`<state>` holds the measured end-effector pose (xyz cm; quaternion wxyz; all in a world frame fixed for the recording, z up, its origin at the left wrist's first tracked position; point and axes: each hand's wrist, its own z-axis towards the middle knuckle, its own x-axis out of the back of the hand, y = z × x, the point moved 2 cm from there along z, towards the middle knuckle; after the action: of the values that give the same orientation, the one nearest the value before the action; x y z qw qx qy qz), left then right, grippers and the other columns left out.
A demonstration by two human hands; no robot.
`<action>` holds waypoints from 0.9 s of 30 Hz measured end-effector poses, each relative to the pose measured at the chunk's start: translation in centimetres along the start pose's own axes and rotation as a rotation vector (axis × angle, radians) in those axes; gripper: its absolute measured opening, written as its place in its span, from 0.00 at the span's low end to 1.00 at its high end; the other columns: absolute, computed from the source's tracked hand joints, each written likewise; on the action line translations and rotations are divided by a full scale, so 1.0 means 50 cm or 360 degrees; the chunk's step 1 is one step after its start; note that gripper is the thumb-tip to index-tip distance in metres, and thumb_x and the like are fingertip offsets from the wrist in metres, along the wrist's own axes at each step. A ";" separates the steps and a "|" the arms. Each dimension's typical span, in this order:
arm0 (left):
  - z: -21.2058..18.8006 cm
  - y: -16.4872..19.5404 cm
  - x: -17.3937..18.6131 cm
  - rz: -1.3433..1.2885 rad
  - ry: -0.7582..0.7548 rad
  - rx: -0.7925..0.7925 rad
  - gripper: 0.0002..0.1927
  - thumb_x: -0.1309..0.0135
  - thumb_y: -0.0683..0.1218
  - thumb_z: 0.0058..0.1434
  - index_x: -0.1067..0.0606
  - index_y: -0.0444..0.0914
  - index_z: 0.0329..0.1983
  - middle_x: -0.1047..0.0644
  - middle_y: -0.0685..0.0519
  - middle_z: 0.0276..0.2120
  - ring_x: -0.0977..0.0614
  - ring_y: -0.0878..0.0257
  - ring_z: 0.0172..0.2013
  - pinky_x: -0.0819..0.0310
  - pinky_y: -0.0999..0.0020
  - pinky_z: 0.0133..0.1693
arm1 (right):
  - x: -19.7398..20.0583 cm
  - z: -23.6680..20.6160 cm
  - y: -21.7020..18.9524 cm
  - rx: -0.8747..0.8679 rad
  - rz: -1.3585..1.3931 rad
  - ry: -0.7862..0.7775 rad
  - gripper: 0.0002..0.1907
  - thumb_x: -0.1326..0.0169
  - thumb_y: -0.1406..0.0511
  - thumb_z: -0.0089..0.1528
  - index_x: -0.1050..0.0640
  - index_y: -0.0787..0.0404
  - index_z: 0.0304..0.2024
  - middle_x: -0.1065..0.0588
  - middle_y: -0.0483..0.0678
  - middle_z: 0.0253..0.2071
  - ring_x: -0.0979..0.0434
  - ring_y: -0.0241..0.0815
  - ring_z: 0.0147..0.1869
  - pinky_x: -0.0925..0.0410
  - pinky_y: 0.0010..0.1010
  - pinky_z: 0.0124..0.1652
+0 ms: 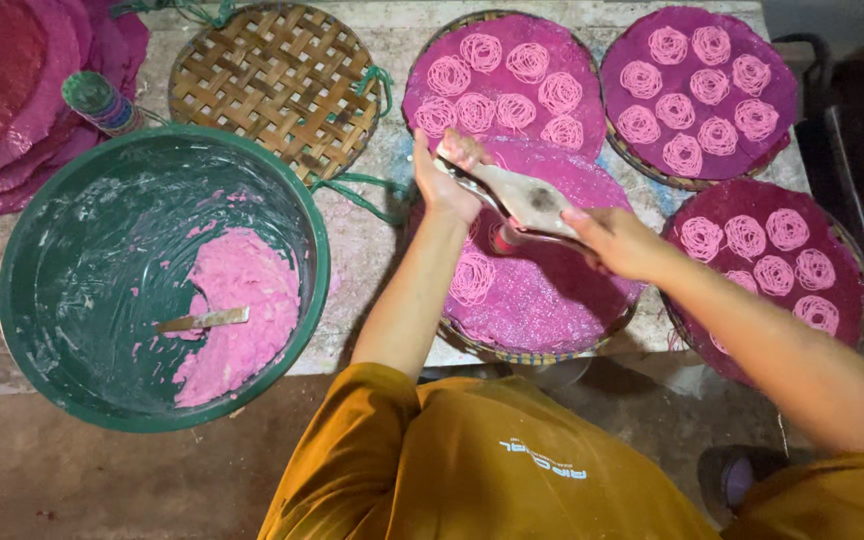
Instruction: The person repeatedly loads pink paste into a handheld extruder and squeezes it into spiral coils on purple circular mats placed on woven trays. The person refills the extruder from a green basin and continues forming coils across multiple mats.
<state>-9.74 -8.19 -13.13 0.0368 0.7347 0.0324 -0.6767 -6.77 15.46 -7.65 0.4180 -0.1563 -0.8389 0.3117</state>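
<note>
table (372,250): worn, pale stone-like slab | floor (102,480): dark brown — dim light

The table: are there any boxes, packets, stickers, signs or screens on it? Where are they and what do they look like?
No boxes, packets, signs or screens.
Striped cup: far left, beside the green basin; round, green rim, bands of colour, perhaps a printed wrap.
Shirt print: small white lettering on the person's orange shirt, bottom centre.
</note>
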 end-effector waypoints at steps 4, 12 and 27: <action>0.012 -0.025 -0.015 -0.0005 0.0178 -0.0061 0.27 0.64 0.67 0.69 0.37 0.45 0.23 0.40 0.60 0.16 0.38 0.64 0.20 0.38 0.63 0.34 | 0.041 -0.001 -0.004 0.0046 -0.0288 0.0190 0.33 0.58 0.42 0.67 0.22 0.63 0.33 0.27 0.48 0.18 0.25 0.40 0.22 0.32 0.33 0.28; 0.025 0.005 -0.022 0.0086 0.0141 -0.0109 0.26 0.66 0.65 0.65 0.40 0.46 0.19 0.41 0.60 0.14 0.40 0.64 0.17 0.41 0.63 0.30 | 0.020 0.010 -0.012 0.0025 -0.0178 0.0123 0.37 0.57 0.42 0.71 0.21 0.70 0.33 0.27 0.51 0.20 0.25 0.46 0.26 0.32 0.41 0.32; -0.018 -0.021 -0.007 0.1676 0.0409 0.0986 0.47 0.84 0.79 0.64 0.25 0.39 0.44 0.26 0.51 0.33 0.31 0.67 0.19 0.51 0.69 0.18 | 0.051 0.005 -0.018 0.0385 0.0017 0.0307 0.30 0.57 0.44 0.69 0.26 0.60 0.26 0.32 0.42 0.18 0.35 0.33 0.23 0.40 0.30 0.27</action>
<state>-8.97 -7.04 -12.72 0.1466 0.7041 -0.5277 -0.4520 -8.51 16.01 -5.61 0.5107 -0.1384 -0.7504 0.3962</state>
